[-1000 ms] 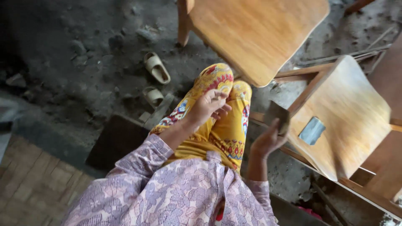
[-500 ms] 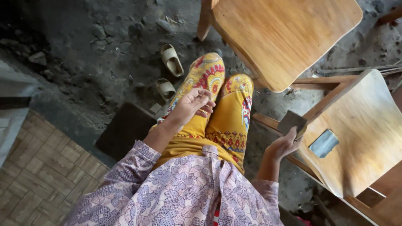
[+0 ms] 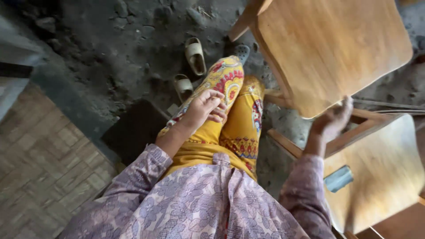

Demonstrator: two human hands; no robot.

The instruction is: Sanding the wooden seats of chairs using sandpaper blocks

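Note:
My left hand (image 3: 204,107) rests on my left thigh, on yellow patterned trousers (image 3: 230,115), fingers loosely curled and holding nothing I can see. My right hand (image 3: 333,120) is raised against the near edge of a tilted wooden chair seat (image 3: 332,48), and is blurred. The dark block it held earlier is not visible. A second wooden chair panel (image 3: 385,172) with a grey-blue patch (image 3: 338,178) lies just right of my right arm.
Two pale sandals (image 3: 195,55) (image 3: 182,86) lie on the dirt floor beyond my knees, among stones and rubble (image 3: 133,26). A dark flat board (image 3: 133,128) sits left of my legs. A woven patterned surface (image 3: 44,168) fills the lower left.
My right hand has risen from beside the right-hand chair panel to the edge of the upper chair seat, and the dark block is out of sight. The view has shifted. My left hand stays on my thigh.

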